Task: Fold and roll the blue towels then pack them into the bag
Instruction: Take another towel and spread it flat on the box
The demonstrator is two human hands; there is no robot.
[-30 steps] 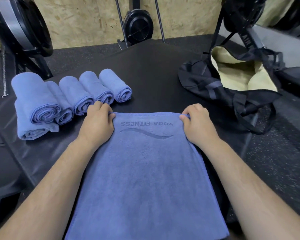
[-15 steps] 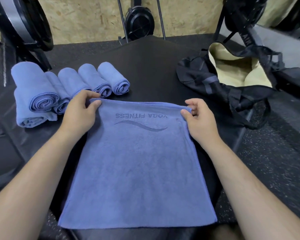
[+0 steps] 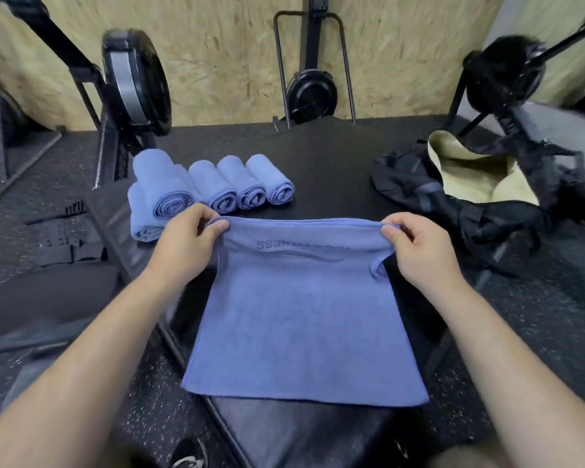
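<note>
Both your hands have raised the far edge of the flat blue towel [image 3: 301, 315] off the black pad [image 3: 335, 157], where earlier it lay lower.

From the head view, your left hand [image 3: 186, 241] pinches the far left corner between thumb and curled fingers, knuckles up, forearm reaching in from the lower left. Your right hand [image 3: 419, 248] pinches the far right corner the same way, and the cloth puckers under it. The lifted edge is stretched between your hands, with the printed logo just below it; the near part of the towel lies flat on the pad. The rolled towels [image 3: 223, 187] sit in a row just beyond your left hand, one stacked on another at the left end. The black bag [image 3: 419, 190] lies open at the far right, showing pale lining.
</note>
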